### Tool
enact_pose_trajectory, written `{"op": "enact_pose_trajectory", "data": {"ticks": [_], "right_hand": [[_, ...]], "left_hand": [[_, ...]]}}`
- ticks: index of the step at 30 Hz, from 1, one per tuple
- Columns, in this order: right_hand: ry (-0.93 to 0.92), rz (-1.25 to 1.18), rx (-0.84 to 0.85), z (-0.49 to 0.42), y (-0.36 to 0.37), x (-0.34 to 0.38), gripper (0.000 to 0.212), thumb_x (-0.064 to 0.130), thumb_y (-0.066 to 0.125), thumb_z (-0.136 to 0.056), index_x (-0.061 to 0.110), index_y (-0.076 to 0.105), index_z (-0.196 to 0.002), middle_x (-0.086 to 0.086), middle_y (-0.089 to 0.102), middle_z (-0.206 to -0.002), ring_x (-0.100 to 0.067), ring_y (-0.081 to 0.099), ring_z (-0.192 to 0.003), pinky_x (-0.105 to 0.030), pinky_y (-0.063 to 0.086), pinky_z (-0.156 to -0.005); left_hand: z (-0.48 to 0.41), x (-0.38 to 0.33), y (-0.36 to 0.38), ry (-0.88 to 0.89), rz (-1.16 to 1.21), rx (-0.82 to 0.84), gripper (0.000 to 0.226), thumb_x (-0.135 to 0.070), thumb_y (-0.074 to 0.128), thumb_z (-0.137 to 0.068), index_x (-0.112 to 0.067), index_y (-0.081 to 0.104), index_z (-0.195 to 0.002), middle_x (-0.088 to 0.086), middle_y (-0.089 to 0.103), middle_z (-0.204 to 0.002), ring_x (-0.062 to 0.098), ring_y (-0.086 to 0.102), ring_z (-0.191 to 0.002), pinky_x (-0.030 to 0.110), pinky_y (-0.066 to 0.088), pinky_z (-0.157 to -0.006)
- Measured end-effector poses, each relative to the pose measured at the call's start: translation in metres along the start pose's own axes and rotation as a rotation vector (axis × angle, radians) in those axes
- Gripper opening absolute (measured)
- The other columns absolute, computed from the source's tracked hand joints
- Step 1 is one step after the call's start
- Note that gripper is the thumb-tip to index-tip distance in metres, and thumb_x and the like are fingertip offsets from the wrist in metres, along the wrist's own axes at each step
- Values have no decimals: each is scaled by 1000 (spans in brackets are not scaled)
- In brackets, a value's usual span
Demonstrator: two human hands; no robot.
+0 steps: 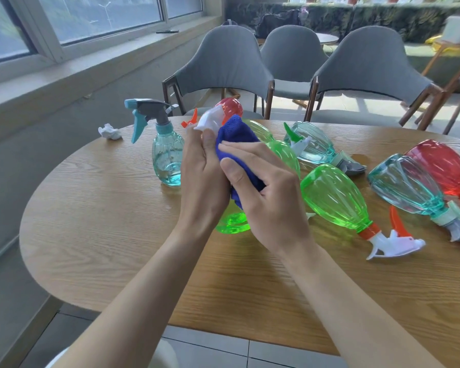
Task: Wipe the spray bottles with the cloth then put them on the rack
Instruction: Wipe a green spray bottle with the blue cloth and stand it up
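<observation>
1. We see the left hand (205,181) wrapped round the upper part of a green spray bottle (233,221), with its white spray head (210,119) poking out above the thumb
2. Right hand (266,197) grips the blue cloth (235,139), pressed against the bottle
3. Bottle sits between both hands, over the bench (117,235), base towards us
4. Teal bottle (168,155) stands upright just left of the hands
5. To the right we see a green bottle (335,197) and a red bottle (444,166) on their sides

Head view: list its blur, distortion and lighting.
Head view: daylight enters from the window; wide-angle lens bows the table edge; the white trigger of the green bottle in the left hand is motion-smeared; the right hand's blue cloth looks sharper.
</observation>
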State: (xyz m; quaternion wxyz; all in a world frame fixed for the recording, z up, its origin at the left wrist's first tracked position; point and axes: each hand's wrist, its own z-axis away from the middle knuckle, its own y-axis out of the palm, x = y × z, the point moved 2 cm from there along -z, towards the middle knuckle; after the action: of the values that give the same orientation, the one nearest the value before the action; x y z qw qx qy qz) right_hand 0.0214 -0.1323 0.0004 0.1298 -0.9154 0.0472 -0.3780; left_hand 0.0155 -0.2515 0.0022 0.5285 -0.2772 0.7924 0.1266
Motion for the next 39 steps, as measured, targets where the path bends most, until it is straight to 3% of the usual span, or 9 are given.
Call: {"op": "enact_pose_trajectory", "data": {"ticks": [6,9,15,20,24,26,33,36,39], "right_hand": [[155,-68,34,-5,-2,-12,38,28,48,-111,12,72,-136,9,63,-143,0,53,-137,-20,38,-116],[267,-140,57,-5,-5,-22,38,23,47,-113,14,65,-145,12,59,-150,5,48,-140,-16,36,-117],[392,-251,-27,-6,-7,-37,49,23,69,-99,24,60,-148,2,65,-142,-12,64,-130,-38,56,-108],[418,-249,-79,-10,-10,-41,44,23,78,-95,17,69,-138,6,62,-143,-9,62,-132,-35,55,-109],[429,-245,-43,-9,-10,-38,39,23,77,-98,17,72,-136,7,72,-130,-4,68,-119,-25,58,-98],[454,-251,-25,-6,-9,-34,37,26,73,-101,22,71,-138,9,75,-124,0,70,-109,-17,57,-84],[396,-82,79,-3,-1,-30,43,40,67,-104,34,61,-146,12,74,-105,-7,70,-92,-23,59,-79],[400,-108,80,-4,-1,-30,36,39,65,-106,33,63,-141,7,74,-100,-11,69,-89,-27,59,-78],[432,-129,47,-4,-1,-35,28,37,64,-106,31,69,-133,7,74,-94,-11,68,-85,-29,57,-76]], "left_hand": [[6,-7,5,-91,125,45,24,-29,45,-116,-28,58,-95,-12,67,-91,2,62,-82,16,46,-76],[8,-5,6,-141,188,97,31,-13,46,-111,-27,69,-96,-16,70,-90,-1,62,-85,19,47,-82],[6,-3,4,-258,291,198,44,0,49,-103,-27,79,-119,-5,79,-123,10,68,-125,39,51,-116],[-3,8,-2,-358,346,262,45,-16,63,-92,-34,73,-132,5,72,-136,21,67,-130,53,46,-119],[-7,13,-2,-398,384,345,61,-17,57,-95,-29,54,-154,-1,67,-146,21,61,-138,44,46,-119],[-7,12,-2,-380,377,365,58,-10,47,-100,-25,52,-156,-1,69,-143,21,63,-137,39,50,-115],[-12,11,-3,-399,346,336,69,-22,57,-79,-32,62,-146,-3,71,-140,26,59,-137,52,41,-123],[-15,13,-5,-421,375,338,75,-22,61,-72,-31,62,-146,1,71,-139,31,59,-133,53,47,-118],[-12,16,-4,-419,402,352,60,-17,64,-75,-24,70,-134,4,76,-125,21,69,-114,41,60,-92]]}}
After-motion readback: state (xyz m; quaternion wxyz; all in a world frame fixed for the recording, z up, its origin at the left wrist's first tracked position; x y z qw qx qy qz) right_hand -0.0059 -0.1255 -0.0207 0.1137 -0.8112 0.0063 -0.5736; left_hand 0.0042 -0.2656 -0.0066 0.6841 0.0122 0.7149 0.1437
